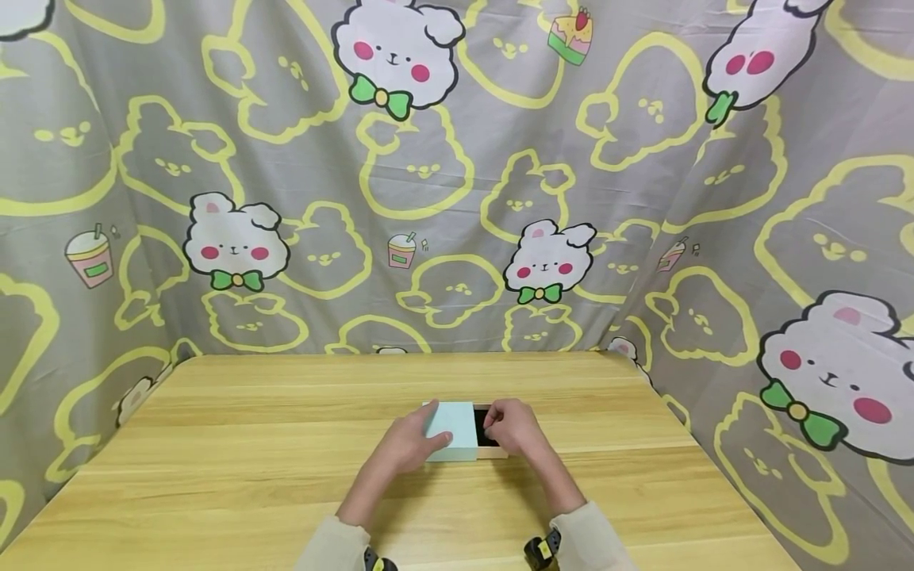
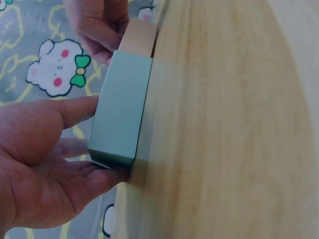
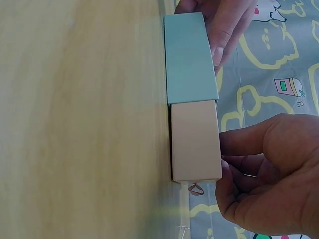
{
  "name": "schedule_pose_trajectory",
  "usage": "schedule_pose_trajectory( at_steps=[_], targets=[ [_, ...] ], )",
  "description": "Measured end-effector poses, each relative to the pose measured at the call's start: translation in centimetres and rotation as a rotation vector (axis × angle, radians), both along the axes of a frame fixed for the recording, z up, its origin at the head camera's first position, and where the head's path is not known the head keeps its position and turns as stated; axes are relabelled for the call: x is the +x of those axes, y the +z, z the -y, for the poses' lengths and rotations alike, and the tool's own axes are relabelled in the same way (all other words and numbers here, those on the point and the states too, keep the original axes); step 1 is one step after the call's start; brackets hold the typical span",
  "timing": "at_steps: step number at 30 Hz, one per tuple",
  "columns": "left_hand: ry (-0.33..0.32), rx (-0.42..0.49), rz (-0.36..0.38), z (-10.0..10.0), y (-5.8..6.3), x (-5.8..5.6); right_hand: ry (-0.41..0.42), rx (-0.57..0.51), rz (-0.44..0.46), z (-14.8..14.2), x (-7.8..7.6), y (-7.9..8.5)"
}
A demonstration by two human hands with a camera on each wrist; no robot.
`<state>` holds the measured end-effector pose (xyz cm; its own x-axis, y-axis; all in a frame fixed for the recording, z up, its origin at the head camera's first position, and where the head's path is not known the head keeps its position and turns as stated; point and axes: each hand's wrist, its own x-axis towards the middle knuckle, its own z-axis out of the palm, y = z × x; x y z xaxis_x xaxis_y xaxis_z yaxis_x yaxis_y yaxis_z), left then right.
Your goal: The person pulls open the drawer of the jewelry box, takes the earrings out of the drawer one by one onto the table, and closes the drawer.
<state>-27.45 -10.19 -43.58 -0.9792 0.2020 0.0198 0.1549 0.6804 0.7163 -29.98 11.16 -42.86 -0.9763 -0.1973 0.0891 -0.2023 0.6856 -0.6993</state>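
Observation:
A slide-out box lies on the table, its pale blue sleeve (image 1: 453, 420) to the left and its beige inner drawer (image 3: 195, 142) standing partly out to the right. Black shows inside the drawer in the head view. My left hand (image 1: 410, 441) holds the sleeve by its left end, thumb over the top, other fingers round the end and far side. At the drawer's right end, my right hand (image 1: 516, 426) has curled fingers that grip the end wall. Its fingertips reach over the black interior, and their exact contact is partly hidden.
The wood-grain table (image 1: 250, 444) extends around the box on all sides. Behind it and at both sides hangs a grey curtain (image 1: 443, 317) with cartoon bears. Dark straps with devices (image 1: 543, 549) sit at both cuffs.

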Motion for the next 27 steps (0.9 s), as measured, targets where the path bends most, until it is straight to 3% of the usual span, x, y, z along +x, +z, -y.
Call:
schedule_pose_trajectory(
  at_steps=[27],
  targets=[
    [-0.005, -0.008, -0.003, -0.10, 0.00, 0.04, -0.037, -0.073, 0.001, -0.10, -0.26, -0.09]
  ],
)
